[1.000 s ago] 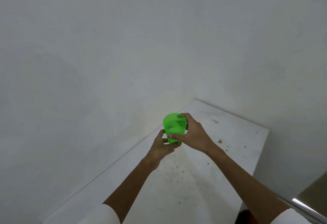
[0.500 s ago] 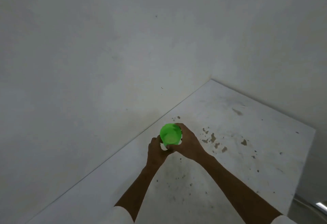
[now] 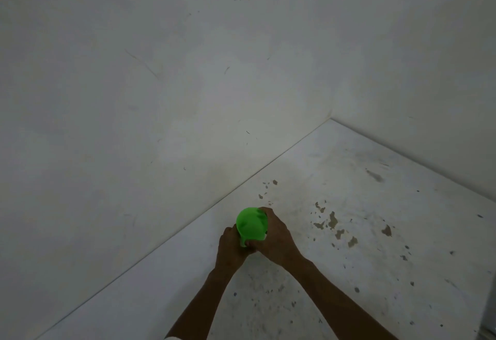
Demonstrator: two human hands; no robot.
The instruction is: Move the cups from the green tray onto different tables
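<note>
A bright green plastic cup (image 3: 251, 223) is held low over a white, stained table (image 3: 349, 232), near the table's left edge by the wall. My left hand (image 3: 230, 245) wraps the cup's left side and base. My right hand (image 3: 276, 235) grips it from the right, fingers over the rim. The cup's open mouth tilts towards me, and its lower part is hidden by my hands. Whether its base touches the table I cannot tell. No green tray is in view.
White walls (image 3: 161, 98) meet in a corner behind the table, one running close along its left edge and one along the back. Brown chipped patches (image 3: 332, 221) mark the tabletop right of my hands. The table's right edge shows at the frame's lower right.
Both hands have carried the cup lower and closer to the tabletop, and my view has dropped towards the table, so more of its surface shows now.
</note>
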